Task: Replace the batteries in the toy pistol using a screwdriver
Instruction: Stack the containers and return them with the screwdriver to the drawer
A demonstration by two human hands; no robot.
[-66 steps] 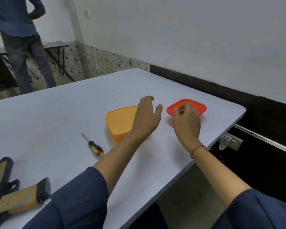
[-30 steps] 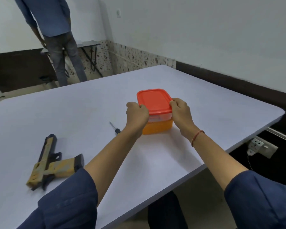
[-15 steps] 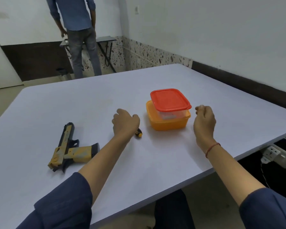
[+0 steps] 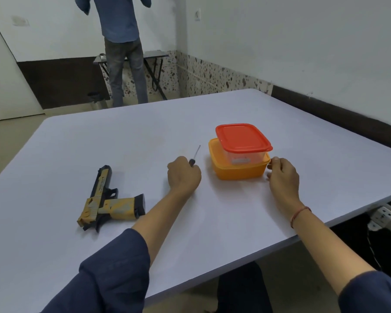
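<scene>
The yellow and black toy pistol (image 4: pixel 108 199) lies on its side on the white table (image 4: pixel 212 222), left of my arms. My left hand (image 4: pixel 184 176) has its fingers curled round the handle of the screwdriver (image 4: pixel 195 154), whose thin shaft points away from me just past my knuckles. To the right, my right hand (image 4: pixel 282 177) is curled in a loose fist holding nothing. Its fingertips are at the right corner of the orange container (image 4: pixel 237 170). A clear box with a red lid (image 4: pixel 243 137) is stacked on that container. No batteries are visible.
A person in blue (image 4: pixel 120 53) stands with their back turned beyond the table's far edge, beside a small folding table (image 4: pixel 154 55). A white power strip (image 4: pixel 384 216) hangs below the table's right edge. A wall runs close along the right side.
Both hands left the stacked boxes. My left hand went to the screwdriver and closed on its handle. My right hand drew back, then drifted to the orange container's corner. The view turned left.
</scene>
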